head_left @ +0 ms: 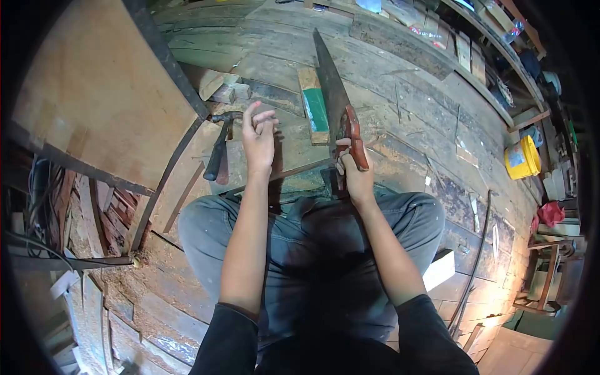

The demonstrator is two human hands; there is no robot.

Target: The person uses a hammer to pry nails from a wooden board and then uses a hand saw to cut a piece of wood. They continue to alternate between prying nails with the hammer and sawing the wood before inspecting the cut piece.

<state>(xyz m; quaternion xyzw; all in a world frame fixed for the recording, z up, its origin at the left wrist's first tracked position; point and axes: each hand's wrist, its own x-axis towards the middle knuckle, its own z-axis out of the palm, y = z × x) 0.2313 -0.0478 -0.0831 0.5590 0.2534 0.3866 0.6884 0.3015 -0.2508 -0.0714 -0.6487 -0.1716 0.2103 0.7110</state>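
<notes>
My right hand (356, 169) grips the reddish-brown wooden handle of a handsaw (333, 78), its long dark blade pointing away from me. Just left of the blade lies a short wood block (315, 107), partly painted green. My left hand (258, 137) is raised with nothing in it, its fingers apart and loosely curled. Beside that hand, on the floorboards, a claw hammer (219, 150) with a black handle rests. Beyond the hammer sit several small wood offcuts (226, 87).
A large wooden panel (100, 87) with a dark edge stands at the left. Sawdust and scrap boards (94, 312) lie at lower left. To the right are a yellow bucket (522, 157), a long dark rod (478, 250) and a cluttered shelf along the wall.
</notes>
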